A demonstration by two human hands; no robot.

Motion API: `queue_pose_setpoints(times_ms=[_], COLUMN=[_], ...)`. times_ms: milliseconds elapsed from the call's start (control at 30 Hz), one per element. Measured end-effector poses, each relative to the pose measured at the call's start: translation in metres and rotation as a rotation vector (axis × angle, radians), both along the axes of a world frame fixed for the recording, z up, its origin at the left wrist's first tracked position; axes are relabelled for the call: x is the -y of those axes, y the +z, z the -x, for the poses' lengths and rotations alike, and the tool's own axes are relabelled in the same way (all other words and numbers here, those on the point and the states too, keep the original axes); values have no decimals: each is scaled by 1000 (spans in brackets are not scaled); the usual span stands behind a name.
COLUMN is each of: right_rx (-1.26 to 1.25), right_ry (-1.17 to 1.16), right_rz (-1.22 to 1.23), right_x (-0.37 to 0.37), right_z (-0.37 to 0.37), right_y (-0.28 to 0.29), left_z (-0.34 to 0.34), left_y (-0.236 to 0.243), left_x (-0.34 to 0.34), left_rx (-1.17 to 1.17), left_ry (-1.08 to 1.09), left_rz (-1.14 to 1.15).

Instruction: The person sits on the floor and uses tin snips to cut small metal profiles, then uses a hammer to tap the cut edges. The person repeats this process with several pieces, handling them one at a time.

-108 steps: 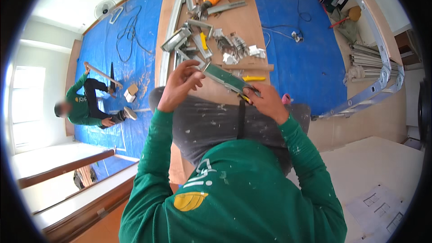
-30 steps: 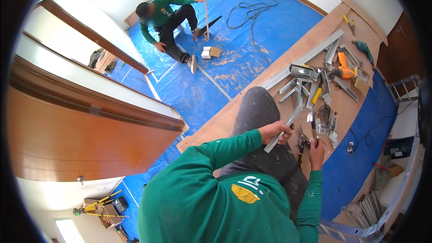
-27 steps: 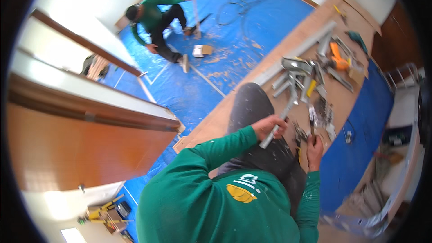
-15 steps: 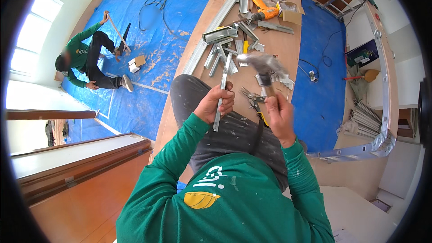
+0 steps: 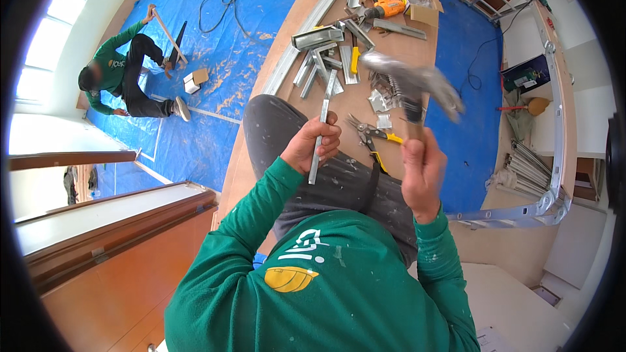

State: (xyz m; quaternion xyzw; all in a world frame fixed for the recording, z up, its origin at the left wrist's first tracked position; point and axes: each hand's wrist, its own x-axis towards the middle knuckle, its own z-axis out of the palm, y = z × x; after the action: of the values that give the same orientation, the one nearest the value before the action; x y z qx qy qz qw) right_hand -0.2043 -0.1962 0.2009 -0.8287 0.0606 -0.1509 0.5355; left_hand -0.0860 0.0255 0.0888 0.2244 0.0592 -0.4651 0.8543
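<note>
While the left hand (image 5: 315, 145) hangs over the lap (image 5: 355, 186), fingers curled, its grip closed round the middle of a slanting metal strip (image 5: 325, 109), the right hand (image 5: 422, 173) is upright farther right, its grip wrapped round the handle of a hammer (image 5: 415, 85), whose blurred head shows beyond the fingers, across the tabletop's (image 5: 407, 52) edge.

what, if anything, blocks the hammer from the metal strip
Nothing visible stands between the hammer in the right hand and the metal strip in the left hand; snips lie lower, on the board.
</note>
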Motion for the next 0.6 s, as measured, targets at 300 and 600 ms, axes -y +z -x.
queue_pose_setpoints(times_ms=[300,600], right_rx=[-185,-94], right_ry=[70,-32], right_rz=[312,1], right_x=[0,6], right_z=[-5,13], right_y=[-17,0], left_z=[0,-7], left_y=[4,30], left_x=[8,5], left_rx=[36,313], left_ry=[-27,-30], left_rz=[-164,-396])
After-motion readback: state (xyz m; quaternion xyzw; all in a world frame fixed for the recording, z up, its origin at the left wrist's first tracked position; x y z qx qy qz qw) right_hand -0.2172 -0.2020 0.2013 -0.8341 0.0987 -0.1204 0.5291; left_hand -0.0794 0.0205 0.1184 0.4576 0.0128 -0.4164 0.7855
